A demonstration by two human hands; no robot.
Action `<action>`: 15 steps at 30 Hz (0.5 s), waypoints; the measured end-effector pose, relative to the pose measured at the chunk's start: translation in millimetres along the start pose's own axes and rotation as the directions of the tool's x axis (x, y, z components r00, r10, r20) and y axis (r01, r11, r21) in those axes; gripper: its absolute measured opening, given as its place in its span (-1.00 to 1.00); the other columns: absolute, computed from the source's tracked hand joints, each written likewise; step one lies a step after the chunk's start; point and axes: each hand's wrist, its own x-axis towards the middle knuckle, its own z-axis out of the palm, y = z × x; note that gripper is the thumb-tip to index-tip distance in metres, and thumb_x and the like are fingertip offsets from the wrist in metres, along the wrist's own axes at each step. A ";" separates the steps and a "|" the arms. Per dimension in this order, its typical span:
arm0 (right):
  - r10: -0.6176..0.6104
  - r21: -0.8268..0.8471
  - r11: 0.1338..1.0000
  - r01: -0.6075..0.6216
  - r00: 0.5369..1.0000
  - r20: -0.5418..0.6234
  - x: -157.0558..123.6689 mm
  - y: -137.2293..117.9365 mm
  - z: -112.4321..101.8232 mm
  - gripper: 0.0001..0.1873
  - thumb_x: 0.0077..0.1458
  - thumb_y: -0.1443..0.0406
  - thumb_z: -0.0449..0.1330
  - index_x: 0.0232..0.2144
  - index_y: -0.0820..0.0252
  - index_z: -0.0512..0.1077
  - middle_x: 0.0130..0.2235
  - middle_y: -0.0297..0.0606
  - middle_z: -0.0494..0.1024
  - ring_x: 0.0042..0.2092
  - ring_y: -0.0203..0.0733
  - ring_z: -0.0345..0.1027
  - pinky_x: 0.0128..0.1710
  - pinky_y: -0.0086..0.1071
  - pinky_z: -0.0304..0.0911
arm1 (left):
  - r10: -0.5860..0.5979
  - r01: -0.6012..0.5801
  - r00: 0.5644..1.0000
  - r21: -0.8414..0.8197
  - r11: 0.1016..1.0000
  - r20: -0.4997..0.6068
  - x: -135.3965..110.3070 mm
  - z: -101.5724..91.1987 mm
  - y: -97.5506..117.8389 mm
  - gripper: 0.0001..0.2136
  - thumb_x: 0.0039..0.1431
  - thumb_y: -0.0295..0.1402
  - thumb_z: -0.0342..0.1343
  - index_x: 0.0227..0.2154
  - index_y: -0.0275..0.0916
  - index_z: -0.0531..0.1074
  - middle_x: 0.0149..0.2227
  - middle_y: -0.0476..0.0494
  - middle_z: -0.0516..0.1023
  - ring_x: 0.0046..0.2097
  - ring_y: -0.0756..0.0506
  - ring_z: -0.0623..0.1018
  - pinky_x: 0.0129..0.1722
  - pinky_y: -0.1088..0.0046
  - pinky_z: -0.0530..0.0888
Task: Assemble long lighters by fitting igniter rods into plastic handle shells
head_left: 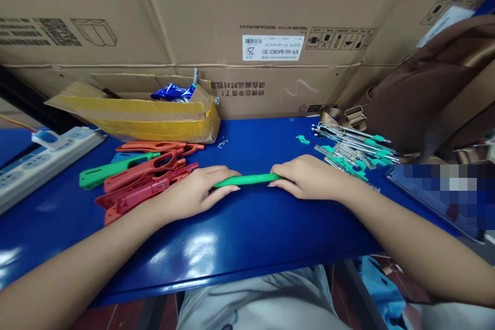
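My left hand (204, 188) and my right hand (299, 178) grip the two ends of a long green lighter casing (249, 180), held level above the table and seen edge-on. Fingers and thumbs pinch it from both sides, so its ends are hidden. Beside my left hand lies a pile of similar plastic lighter casings, with red ones (139, 193), orange ones (154, 147) and a green one (112, 171). To the right of my right hand is a heap of thin metal rods with teal plastic parts (353, 149).
A yellow-taped cardboard box (154, 118) holding a blue packet (174, 93) stands behind the pile. At far left is a white power strip (50, 154). A brown bag (433, 93) and a dark flat device (433, 201) are on the right. Large cardboard (216, 20) walls off the back.
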 end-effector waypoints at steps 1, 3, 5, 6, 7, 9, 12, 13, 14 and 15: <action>0.009 0.015 1.000 -0.009 1.000 0.009 0.2 1.6 0.4 -0.64 0.38 0.06 0.03 -0.28 0.15 0.45 -0.37 -0.28 0.59 -0.41 -0.20 0.38 -0.43 -0.36 -0.08 | 0.003 -0.003 1.000 0.019 1.000 0.010 -0.2 -1.2 -0.4 -0.72 0.44 -0.26 0.00 0.05 -0.27 0.47 -0.11 -0.16 0.60 -0.11 -0.08 0.61 -0.04 0.46 0.50; 0.022 0.023 0.999 -0.022 0.999 0.025 0.6 5.5 2.0 -0.63 0.37 0.04 0.03 -0.30 0.15 0.44 -0.39 -0.29 0.58 -0.43 -0.21 0.36 -0.45 -0.37 -0.10 | 0.010 -0.011 1.000 0.061 0.998 0.022 -0.6 -3.8 -1.6 -0.70 0.44 -0.25 -0.02 0.05 -0.28 0.47 -0.10 -0.18 0.60 -0.12 -0.09 0.62 -0.06 0.44 0.51; 0.023 0.014 1.000 -0.024 0.999 0.035 1.4 9.4 4.4 -0.63 0.39 0.07 0.01 -0.32 0.15 0.43 -0.41 -0.28 0.56 -0.45 -0.22 0.33 -0.45 -0.37 -0.11 | 0.015 -0.018 1.000 0.099 0.995 0.024 -1.0 -5.5 -3.0 -0.69 0.45 -0.23 -0.04 0.06 -0.28 0.46 -0.09 -0.18 0.60 -0.12 -0.09 0.62 -0.07 0.43 0.52; 0.023 0.009 1.000 -0.024 0.999 0.039 1.9 10.8 5.7 -0.64 0.39 0.09 0.01 -0.32 0.16 0.43 -0.41 -0.28 0.55 -0.45 -0.22 0.32 -0.45 -0.37 -0.12 | 0.019 -0.021 1.000 0.116 0.993 0.025 -1.2 -5.8 -3.4 -0.68 0.45 -0.23 -0.04 0.06 -0.28 0.45 -0.09 -0.18 0.60 -0.12 -0.10 0.62 -0.07 0.43 0.52; 0.024 0.007 1.000 -0.024 0.999 0.044 2.4 11.8 6.8 -0.65 0.39 0.10 0.01 -0.32 0.16 0.43 -0.41 -0.28 0.55 -0.45 -0.23 0.31 -0.45 -0.37 -0.12 | 0.023 -0.026 0.999 0.132 0.991 0.028 -1.3 -5.6 -3.6 -0.68 0.45 -0.22 -0.05 0.07 -0.28 0.45 -0.08 -0.18 0.61 -0.12 -0.10 0.63 -0.06 0.42 0.53; 0.027 0.022 0.999 -0.028 0.998 0.055 2.9 12.6 7.9 -0.65 0.39 0.10 0.02 -0.32 0.16 0.44 -0.41 -0.28 0.55 -0.45 -0.23 0.31 -0.45 -0.38 -0.11 | 0.027 -0.033 0.999 0.168 0.985 0.041 -1.4 -4.6 -3.3 -0.67 0.46 -0.21 -0.08 0.06 -0.28 0.45 -0.09 -0.17 0.62 -0.13 -0.10 0.63 -0.08 0.42 0.53; 0.019 0.082 0.996 -0.023 0.999 0.048 1.6 14.3 6.8 -0.62 0.38 0.05 0.03 -0.35 0.13 0.44 -0.41 -0.30 0.55 -0.43 -0.24 0.33 -0.44 -0.40 -0.07 | 0.021 -0.033 0.998 0.245 0.969 0.053 -1.2 -4.7 -2.4 -0.67 0.48 -0.21 -0.12 0.01 -0.28 0.45 -0.14 -0.16 0.63 -0.18 -0.11 0.64 -0.15 0.40 0.54; 0.018 0.098 0.995 -0.022 0.999 0.042 0.6 15.8 6.0 -0.61 0.37 0.03 0.04 -0.36 0.13 0.44 -0.41 -0.31 0.55 -0.41 -0.23 0.34 -0.44 -0.40 -0.04 | 0.021 -0.034 0.999 0.273 0.961 0.050 -1.3 -6.0 -2.5 -0.67 0.48 -0.21 -0.14 0.00 -0.29 0.45 -0.16 -0.16 0.63 -0.20 -0.12 0.64 -0.18 0.40 0.54; 0.022 0.108 0.994 -0.025 0.999 0.034 -0.6 18.2 5.3 -0.62 0.35 0.02 0.06 -0.37 0.12 0.44 -0.39 -0.31 0.56 -0.40 -0.23 0.36 -0.44 -0.41 -0.01 | 0.023 -0.035 0.999 0.302 0.953 0.043 -1.5 -8.1 -2.9 -0.67 0.48 -0.21 -0.15 -0.01 -0.29 0.44 -0.17 -0.17 0.63 -0.21 -0.12 0.64 -0.20 0.39 0.54; 0.028 0.112 0.993 -0.030 0.999 0.019 -1.9 21.4 4.8 -0.64 0.33 0.03 0.09 -0.35 0.12 0.45 -0.36 -0.30 0.57 -0.37 -0.22 0.38 -0.43 -0.41 0.03 | 0.027 -0.037 0.999 0.328 0.944 0.034 -2.0 -11.1 -3.6 -0.66 0.48 -0.20 -0.15 -0.02 -0.29 0.44 -0.17 -0.18 0.62 -0.21 -0.13 0.64 -0.21 0.38 0.54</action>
